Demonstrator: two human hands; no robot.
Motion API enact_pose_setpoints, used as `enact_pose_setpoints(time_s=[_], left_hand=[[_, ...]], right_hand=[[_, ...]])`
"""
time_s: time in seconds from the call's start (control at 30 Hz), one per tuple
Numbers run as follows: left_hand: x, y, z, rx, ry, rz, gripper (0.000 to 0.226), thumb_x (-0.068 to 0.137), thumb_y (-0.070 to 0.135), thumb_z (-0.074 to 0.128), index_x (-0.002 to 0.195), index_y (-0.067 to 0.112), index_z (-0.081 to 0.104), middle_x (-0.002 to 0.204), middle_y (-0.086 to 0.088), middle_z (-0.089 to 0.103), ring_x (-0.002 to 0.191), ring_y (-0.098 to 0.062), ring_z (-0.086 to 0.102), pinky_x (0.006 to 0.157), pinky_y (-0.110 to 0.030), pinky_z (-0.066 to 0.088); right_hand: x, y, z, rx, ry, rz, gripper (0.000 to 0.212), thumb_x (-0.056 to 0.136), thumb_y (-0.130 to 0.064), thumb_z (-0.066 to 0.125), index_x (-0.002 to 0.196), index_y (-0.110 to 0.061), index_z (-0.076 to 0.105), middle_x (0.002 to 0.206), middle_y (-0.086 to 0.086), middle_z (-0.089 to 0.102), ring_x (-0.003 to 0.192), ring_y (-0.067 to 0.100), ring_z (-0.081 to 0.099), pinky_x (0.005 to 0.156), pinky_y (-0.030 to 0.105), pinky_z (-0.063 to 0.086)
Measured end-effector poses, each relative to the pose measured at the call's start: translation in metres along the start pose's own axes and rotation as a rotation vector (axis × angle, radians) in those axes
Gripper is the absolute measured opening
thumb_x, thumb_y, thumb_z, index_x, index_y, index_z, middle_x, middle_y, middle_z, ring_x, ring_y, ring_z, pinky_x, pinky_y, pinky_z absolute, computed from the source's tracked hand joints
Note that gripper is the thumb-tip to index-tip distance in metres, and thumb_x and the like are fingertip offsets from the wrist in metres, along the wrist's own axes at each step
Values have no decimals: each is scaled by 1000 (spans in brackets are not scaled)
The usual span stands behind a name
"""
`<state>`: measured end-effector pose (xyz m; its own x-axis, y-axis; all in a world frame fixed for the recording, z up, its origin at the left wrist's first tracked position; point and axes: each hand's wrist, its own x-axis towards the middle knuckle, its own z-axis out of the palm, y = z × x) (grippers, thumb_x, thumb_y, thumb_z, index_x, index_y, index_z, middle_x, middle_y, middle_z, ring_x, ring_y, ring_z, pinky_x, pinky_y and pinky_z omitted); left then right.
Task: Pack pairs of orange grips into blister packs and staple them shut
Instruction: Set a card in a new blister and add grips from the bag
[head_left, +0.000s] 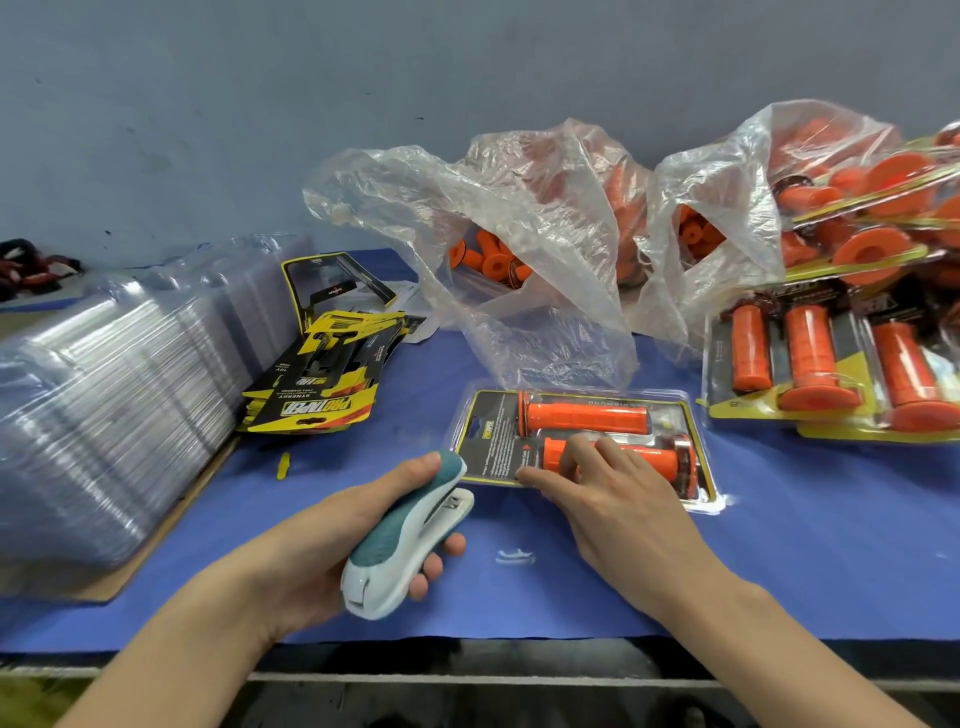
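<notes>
A blue table mat (779, 545) covers the bench. On its left lies a long nested stack of clear blister shells (104, 415), tipped on edge. At the back, two crumpled clear plastic bags stand open. The left bag (519, 291) holds loose orange grips (493, 260), and the right bag (717, 218) holds more of them. At the far right is a heap of filled packs (831, 364), each showing a pair of orange grips on a yellow and black card. Between the shells and the left bag sits a fanned pile of printed card inserts (322, 379).

The blister pack (491, 431) being worked on lies flat at the middle of the mat. Its long axis runs left to right, and its hang-hole end faces left. Inside, two grips lie side by side along that axis. The far grip (587, 415) has its flange to the left, and the near grip (649, 460) has its flange to the right.

The right hand (618, 504) rests on the pack with its fingers spread and nearly straight. They press on the card and the near grip, grasping nothing.

The left hand (322, 551) grips a teal and white stapler (410, 540), thumb on top and fingers curled beneath. The stapler's nose points away, up and to the right, just at the pack's near left corner. Whether it touches the pack cannot be told.

A yellow scrap (283, 465) lies near the inserts.
</notes>
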<state>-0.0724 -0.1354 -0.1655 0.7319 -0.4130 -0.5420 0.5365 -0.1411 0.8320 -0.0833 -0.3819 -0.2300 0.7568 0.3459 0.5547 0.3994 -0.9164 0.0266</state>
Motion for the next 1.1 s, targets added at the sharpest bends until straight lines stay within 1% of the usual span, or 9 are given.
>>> enact_pose_setpoints(time_s=[0.07,0.13,0.3,0.37,0.47,0.63,0.9,1.1], left_hand=[[2,-1,3,-44,-36,-16,65,83,54,65,124,4,62,96,-21,66,64,-22,58,53,-29,54],[7,-3,9,-48,-30,-11,67,84,55,63,125,3,61,95,-20,66,65,-22,57,54,-28,53],[18,-7,22,-28,-13,9,70,80,59,63,124,5,60,94,-17,69,63,-20,60,54,-26,54],[21,-8,24,-30,-29,19,71,78,61,64,122,6,60,95,-16,70,64,-20,60,55,-26,55],[25,-7,26,-59,-36,48,70,77,61,66,120,6,62,96,-16,71,63,-20,62,55,-27,56],[34,-6,31,-87,24,63,65,81,59,64,118,5,64,94,-16,71,64,-19,62,54,-26,55],[44,-7,37,-128,49,70,63,82,57,65,115,3,67,91,-15,68,64,-19,61,53,-26,53],[49,-9,36,-144,51,67,60,82,54,66,112,2,68,90,-16,69,63,-19,62,51,-26,52]], right_hand=[[0,1,1,-10,24,-14,51,73,0,70,117,-27,68,88,5,54,75,30,55,61,40,48],[0,2,1,-31,41,-35,50,75,0,64,118,-26,67,88,5,54,74,29,54,61,40,48],[-1,0,-1,-66,50,-64,48,82,-7,44,119,-24,68,88,4,55,72,27,53,62,41,49],[-1,-1,-2,-73,50,-59,47,83,-9,40,119,-24,68,88,5,56,72,27,53,61,41,50],[0,-2,-3,-86,39,-55,47,84,-10,40,119,-24,68,89,5,56,72,27,54,62,40,49],[-1,-2,-2,-95,2,-55,47,84,-13,40,121,-26,66,93,4,56,76,27,54,65,40,49],[-1,-3,0,-91,-23,-56,46,86,-14,38,121,-25,65,93,5,56,79,28,55,66,42,50],[-2,-3,0,-102,17,-75,44,85,-13,38,116,-24,67,91,4,55,76,27,54,65,40,50]])
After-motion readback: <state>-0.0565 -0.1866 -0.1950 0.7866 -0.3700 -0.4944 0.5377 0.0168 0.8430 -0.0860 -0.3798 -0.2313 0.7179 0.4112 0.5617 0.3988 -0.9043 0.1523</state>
